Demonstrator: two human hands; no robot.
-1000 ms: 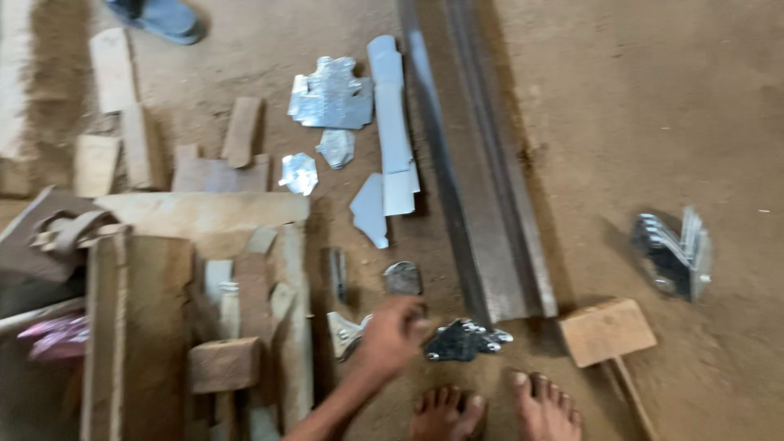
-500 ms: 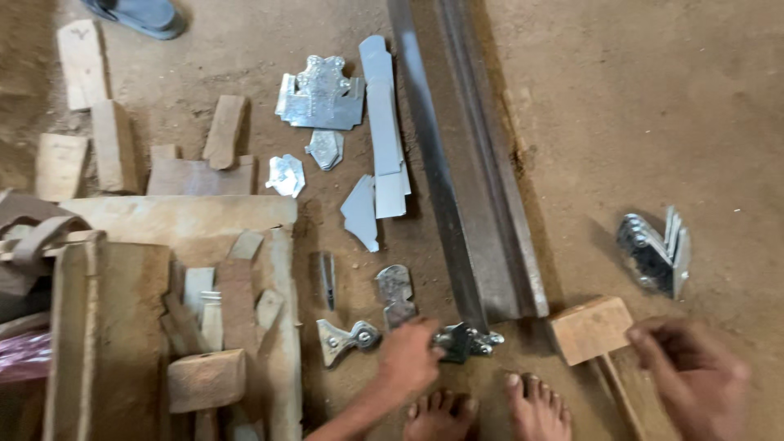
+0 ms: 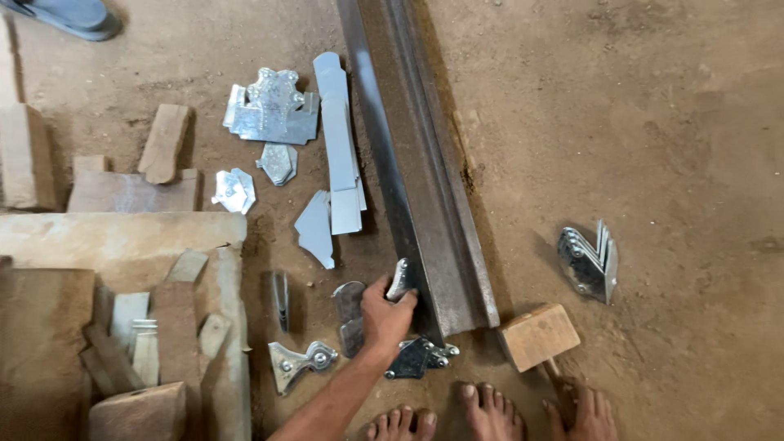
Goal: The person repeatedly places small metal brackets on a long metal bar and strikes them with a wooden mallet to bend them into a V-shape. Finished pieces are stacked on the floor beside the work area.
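Note:
My left hand (image 3: 382, 317) grips a small shiny metal piece (image 3: 400, 278) and holds it against the near end of a long dark steel rail (image 3: 416, 171) lying on the dirt floor. Just below that hand lies a dark cut metal bracket (image 3: 420, 358), and beside it a flat grey piece (image 3: 349, 314). My right hand (image 3: 584, 412) is at the bottom edge, closed on the handle of a wooden mallet (image 3: 537, 336) whose head rests on the floor right of the rail's end. My bare feet (image 3: 490, 407) stand between the two hands.
Cut sheet-metal pieces (image 3: 273, 110) and long strips (image 3: 339, 155) lie left of the rail. A folded metal stack (image 3: 590, 261) sits to the right. Wooden blocks and boards (image 3: 122, 237) fill the left side, and a sandal (image 3: 69, 15) lies at the top left.
My left hand has lifted a shiny piece from the floor up to the rail's end. My right hand has drawn back to the mallet's handle.

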